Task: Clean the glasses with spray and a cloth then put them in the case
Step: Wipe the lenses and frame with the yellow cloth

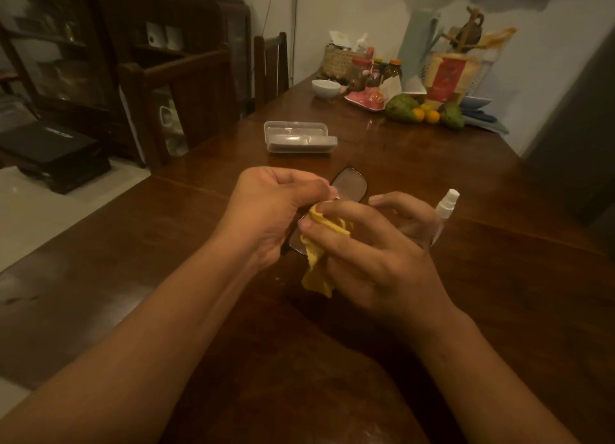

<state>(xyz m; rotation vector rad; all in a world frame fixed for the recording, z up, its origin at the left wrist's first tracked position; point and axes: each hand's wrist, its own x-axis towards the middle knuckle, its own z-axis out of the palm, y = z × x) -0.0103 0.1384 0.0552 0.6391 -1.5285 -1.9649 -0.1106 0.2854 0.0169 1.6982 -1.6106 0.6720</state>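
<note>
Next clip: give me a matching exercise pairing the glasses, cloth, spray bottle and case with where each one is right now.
Things:
1. glasses
2. yellow cloth
3. spray bottle
4. clear case

Places:
A. lies open on the table, farthest from the person
B. pinched in the right hand
C. held in the left hand
D. stands on the table, just right of the right hand

Pairs: 1-C, 2-B, 3-D, 4-A
</note>
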